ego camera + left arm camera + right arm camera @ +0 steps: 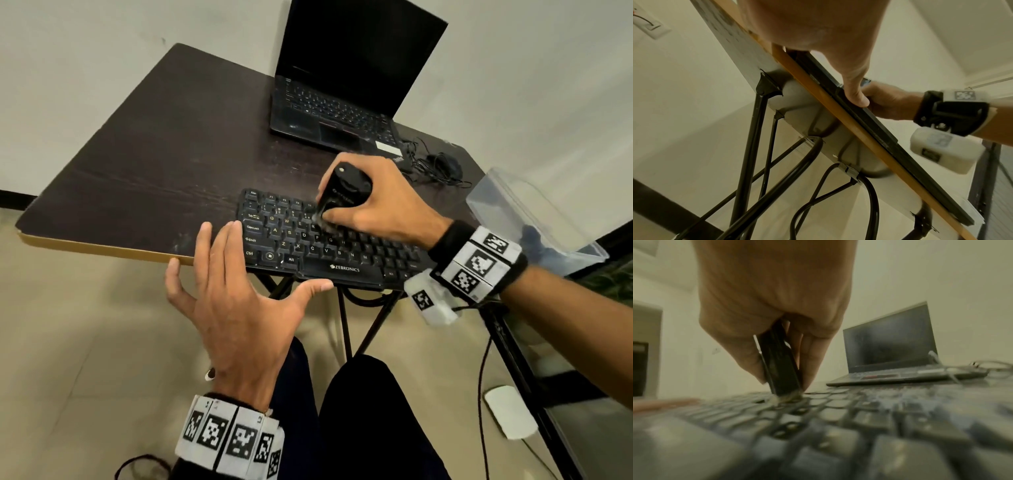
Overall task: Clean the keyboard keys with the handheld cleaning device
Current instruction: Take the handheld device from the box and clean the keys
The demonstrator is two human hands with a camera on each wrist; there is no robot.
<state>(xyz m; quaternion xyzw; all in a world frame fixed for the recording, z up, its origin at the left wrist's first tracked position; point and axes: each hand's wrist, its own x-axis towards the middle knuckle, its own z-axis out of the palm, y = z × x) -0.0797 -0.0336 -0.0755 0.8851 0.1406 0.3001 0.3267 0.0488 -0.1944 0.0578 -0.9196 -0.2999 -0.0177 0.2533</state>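
While the right hand (373, 202) grips the cleaner (342, 193), tip down on the keyboard (342, 253), the left hand (236, 301) steadies its edge, fingers spread wide.

- The head view is evenly and softly lit; the pale wall and floor read bright, the dark table (164, 164) takes a dull sheen, and no hard shadows fall.
- Straight edges bow toward the borders of the head view, and the far right is stretched.
- The laptop (346, 85) screen is black, with no glare.
- The left wrist view is dimmer with a yellowish cast; the near palm is soft, and the white block at right is smeared.
- The right wrist view is dim and murky; the near keys of the keyboard (838, 434) are heavily blurred.
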